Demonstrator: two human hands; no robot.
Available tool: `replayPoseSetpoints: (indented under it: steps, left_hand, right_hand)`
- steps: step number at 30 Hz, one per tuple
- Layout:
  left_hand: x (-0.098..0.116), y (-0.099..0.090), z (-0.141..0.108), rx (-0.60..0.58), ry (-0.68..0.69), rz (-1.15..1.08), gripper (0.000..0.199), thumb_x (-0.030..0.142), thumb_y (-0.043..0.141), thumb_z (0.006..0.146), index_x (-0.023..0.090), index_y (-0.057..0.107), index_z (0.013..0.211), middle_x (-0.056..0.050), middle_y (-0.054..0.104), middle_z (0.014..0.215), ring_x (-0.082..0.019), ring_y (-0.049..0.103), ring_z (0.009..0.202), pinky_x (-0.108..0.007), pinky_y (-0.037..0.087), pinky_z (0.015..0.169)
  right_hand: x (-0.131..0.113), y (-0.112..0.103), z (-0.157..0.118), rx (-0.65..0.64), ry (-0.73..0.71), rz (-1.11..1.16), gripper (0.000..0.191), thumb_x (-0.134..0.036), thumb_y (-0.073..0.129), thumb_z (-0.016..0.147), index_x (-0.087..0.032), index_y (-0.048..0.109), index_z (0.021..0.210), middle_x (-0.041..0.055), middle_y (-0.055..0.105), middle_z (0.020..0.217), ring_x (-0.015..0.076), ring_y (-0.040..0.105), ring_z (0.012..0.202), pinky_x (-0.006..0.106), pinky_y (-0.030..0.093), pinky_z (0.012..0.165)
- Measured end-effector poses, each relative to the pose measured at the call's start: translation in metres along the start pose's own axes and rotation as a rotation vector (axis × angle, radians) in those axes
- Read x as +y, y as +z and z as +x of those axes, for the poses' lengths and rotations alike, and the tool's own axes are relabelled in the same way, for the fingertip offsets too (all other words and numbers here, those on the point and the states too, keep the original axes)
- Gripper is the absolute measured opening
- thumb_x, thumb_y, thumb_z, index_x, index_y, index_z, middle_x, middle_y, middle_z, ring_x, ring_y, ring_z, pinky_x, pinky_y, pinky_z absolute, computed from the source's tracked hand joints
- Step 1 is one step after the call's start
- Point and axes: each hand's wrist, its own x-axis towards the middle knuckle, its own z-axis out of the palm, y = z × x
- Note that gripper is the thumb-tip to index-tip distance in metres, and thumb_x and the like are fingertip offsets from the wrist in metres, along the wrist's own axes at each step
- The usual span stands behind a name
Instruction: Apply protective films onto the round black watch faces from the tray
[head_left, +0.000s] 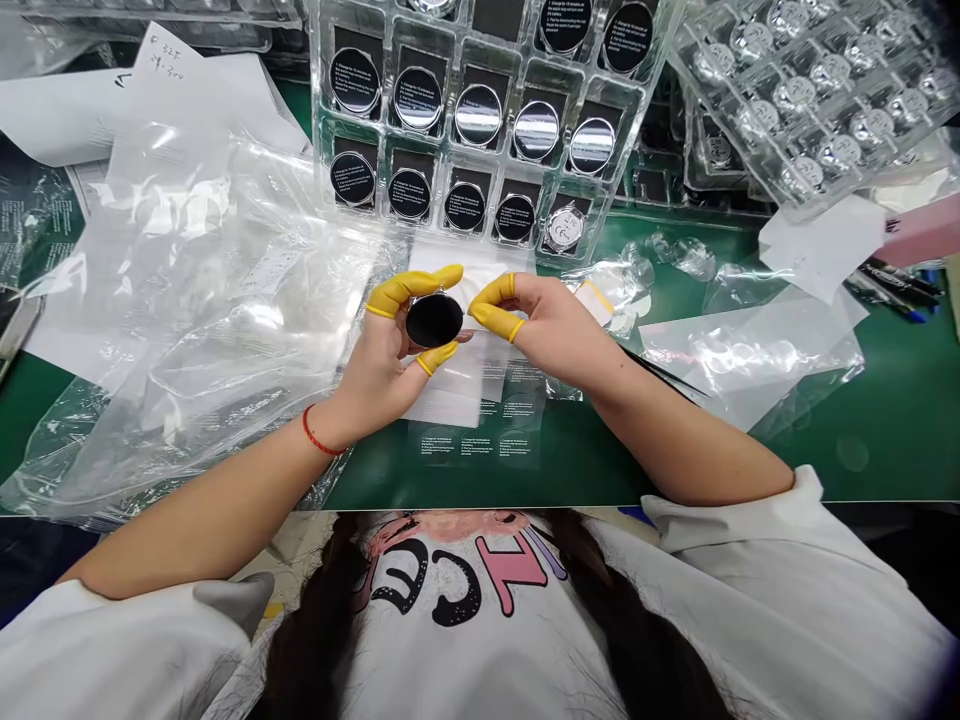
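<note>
Left hand: mine [386, 350], yellow cots [437, 358] on thumb and forefinger, closed round the rim of a watch [435, 320], black face up and tilted.
Right hand: mine [540, 315], just beside the watch, thumb and forefinger drawn close to a pinch – cannot tell if anything thin sits between them.
Watch: over the white paper [450, 395] in front of me, off the worktop [592, 470]; no print visible on its face.
Printed faces: most in the near tray [387, 70] carry white lettering; glare hides much of it on several in the middle row.
Progress: near tray looks well along, by my reading; the watch in my grip looks unfinished.
Silver backs: one turned back-up in the tray's nearest row, right end, another cut off at the top edge – their faces hidden, so cannot judge them.
Bare slot: top row, dark insert only in the part that shows.
Far-right tray: clear plastic [776, 175], rows of silver watch backs; probably left to do, though the faces are out of sight.
Printed sheet: clear film [517, 440] with blocks of lettering, partly under the paper; several blocks remain.
Clear bags: heaped at my left [225, 260], contents unclear.
</note>
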Motion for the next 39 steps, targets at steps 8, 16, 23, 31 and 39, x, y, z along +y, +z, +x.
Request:
replayPoseSetpoints:
  steps: [8, 16, 23, 31, 39]
  left_hand:
    - [0.001, 0.001, -0.001, -0.018, -0.076, -0.014, 0.058, 0.038, 0.069, 0.087, 0.033, 0.034, 0.134, -0.008, 0.042, 0.151, -0.026, 0.058, 0.131, -0.040, 0.066, 0.092]
    - [-0.001, 0.003, -0.001, -0.025, -0.108, -0.037, 0.059, 0.041, 0.068, 0.087, 0.034, 0.032, 0.134, -0.007, 0.041, 0.152, -0.025, 0.059, 0.130, -0.040, 0.066, 0.092]
    - [-0.004, 0.001, -0.001, -0.036, -0.145, -0.059, 0.062, 0.038, 0.074, 0.083, 0.031, 0.037, 0.131, -0.007, 0.047, 0.143, -0.024, 0.059, 0.130, -0.038, 0.064, 0.096]
    - [0.002, 0.001, 0.004, -0.179, -0.397, -0.234, 0.055, 0.036, 0.077, 0.081, 0.029, 0.045, 0.125, 0.000, 0.066, 0.105, -0.016, 0.074, 0.092, -0.033, 0.065, 0.084]
    - [-0.001, 0.001, 0.004, -0.155, -0.400, -0.238, 0.060, 0.038, 0.080, 0.077, 0.027, 0.046, 0.125, -0.003, 0.067, 0.118, -0.017, 0.076, 0.091, -0.036, 0.066, 0.084]
  right_hand:
    - [-0.003, 0.001, -0.002, 0.000, -0.028, 0.013, 0.010, -0.027, 0.068, 0.081, -0.018, 0.066, 0.082, 0.0005, 0.071, 0.087, 0.0144, 0.063, 0.084, 0.034, 0.048, 0.084]
    - [-0.001, 0.003, -0.002, 0.017, -0.052, -0.024, 0.013, -0.031, 0.068, 0.083, -0.018, 0.066, 0.081, 0.0003, 0.071, 0.086, 0.0145, 0.063, 0.084, 0.035, 0.049, 0.084]
    - [-0.011, -0.014, 0.000, 0.178, -0.079, 0.011, 0.009, -0.023, 0.064, 0.090, -0.020, 0.063, 0.082, -0.0008, 0.067, 0.086, 0.0120, 0.060, 0.085, 0.034, 0.051, 0.089]
    - [-0.011, -0.007, -0.006, 0.030, -0.120, 0.048, 0.033, -0.050, 0.070, 0.085, -0.020, 0.061, 0.075, 0.0003, 0.068, 0.101, 0.0147, 0.062, 0.099, 0.037, 0.049, 0.101]
    - [-0.004, 0.004, -0.007, 0.004, -0.070, 0.021, 0.042, -0.063, 0.065, 0.084, -0.021, 0.063, 0.083, 0.0026, 0.066, 0.096, 0.0166, 0.061, 0.096, 0.037, 0.048, 0.097]
